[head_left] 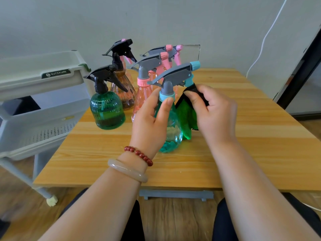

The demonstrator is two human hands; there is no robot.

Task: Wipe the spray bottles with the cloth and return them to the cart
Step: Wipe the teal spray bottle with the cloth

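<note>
The teal spray bottle (172, 129) with the grey trigger head is out front, roughly upright. The green-and-black cloth (186, 117) is bunched right up against its trigger. Behind it, a dark green bottle (107, 110), an amber bottle (124, 87) and a few pink bottles (142, 100) stand clustered close. The white cart (34, 79) sits off left.

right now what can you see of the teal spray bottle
The teal spray bottle is clear tinted plastic, a ribbed teardrop body with a pale blue collar, grey trigger head and pale blue nozzle. It is upright over the wooden table. The left hand grips its neck; the right hand holds a green cloth against its trigger.
</note>
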